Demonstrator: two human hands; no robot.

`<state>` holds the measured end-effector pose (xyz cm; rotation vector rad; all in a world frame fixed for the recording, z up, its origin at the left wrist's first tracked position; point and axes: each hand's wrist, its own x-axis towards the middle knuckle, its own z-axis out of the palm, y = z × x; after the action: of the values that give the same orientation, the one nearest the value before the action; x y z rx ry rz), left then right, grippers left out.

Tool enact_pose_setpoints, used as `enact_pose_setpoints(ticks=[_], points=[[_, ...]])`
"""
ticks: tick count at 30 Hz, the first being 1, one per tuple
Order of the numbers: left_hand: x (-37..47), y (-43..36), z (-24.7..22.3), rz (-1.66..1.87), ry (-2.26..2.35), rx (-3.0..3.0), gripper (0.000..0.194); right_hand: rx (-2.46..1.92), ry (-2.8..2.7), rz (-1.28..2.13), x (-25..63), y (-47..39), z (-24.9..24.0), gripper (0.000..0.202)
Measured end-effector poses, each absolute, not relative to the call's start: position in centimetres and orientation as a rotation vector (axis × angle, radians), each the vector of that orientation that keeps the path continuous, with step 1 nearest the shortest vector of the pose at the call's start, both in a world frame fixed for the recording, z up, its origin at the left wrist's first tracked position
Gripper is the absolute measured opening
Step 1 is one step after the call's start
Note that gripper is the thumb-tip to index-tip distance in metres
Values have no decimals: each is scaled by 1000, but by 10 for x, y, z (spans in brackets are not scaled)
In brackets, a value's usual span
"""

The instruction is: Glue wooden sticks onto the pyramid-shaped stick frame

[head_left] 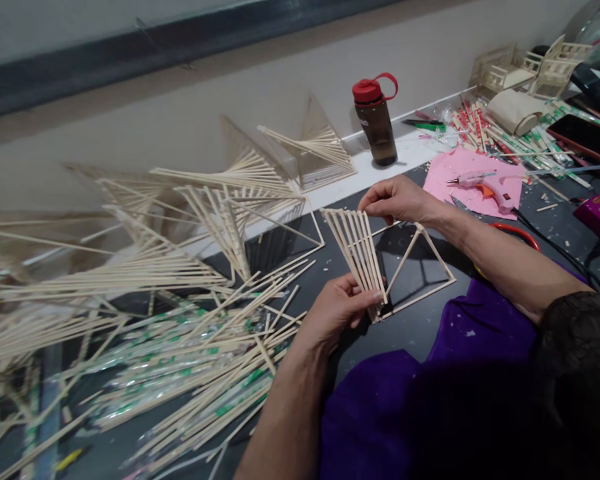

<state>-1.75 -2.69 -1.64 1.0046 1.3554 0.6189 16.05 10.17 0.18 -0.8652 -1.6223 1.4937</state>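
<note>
A frame of thin wooden sticks (363, 250) stands in front of me, with a row of sticks fanned side by side and a triangular open part at its right. My left hand (337, 303) is closed around the lower end of the fanned sticks, thumb across the front. At their upper end, my right hand (393, 200) pinches the last stick by its tip; the fingertips are partly hidden. On a pink sheet (440, 177) to the right lies a hot glue gun (495, 187).
Several similar stick structures (220, 227) line the wall at left. Loose sticks and wrapped chopsticks (180, 360) cover the table's left. A red-lidded bottle (377, 127) stands behind. Wrapped chopsticks (480, 127), a phone (590, 140) and small wooden furniture models (510, 70) are at right.
</note>
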Motion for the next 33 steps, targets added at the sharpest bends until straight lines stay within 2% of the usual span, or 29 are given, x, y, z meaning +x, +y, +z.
enact_pose_setpoints(ticks=[23,28,33], points=[[-14,-27,-17,664,1312,963,39,-925,-1698,1403,168,102,7,7],[-14,-26,-19,677,1259,988,34,-978,-1590,1213,184,104,26,9],[-13,-27,-18,695,1214,1032,27,-799,-1407,916,205,66,67,10]])
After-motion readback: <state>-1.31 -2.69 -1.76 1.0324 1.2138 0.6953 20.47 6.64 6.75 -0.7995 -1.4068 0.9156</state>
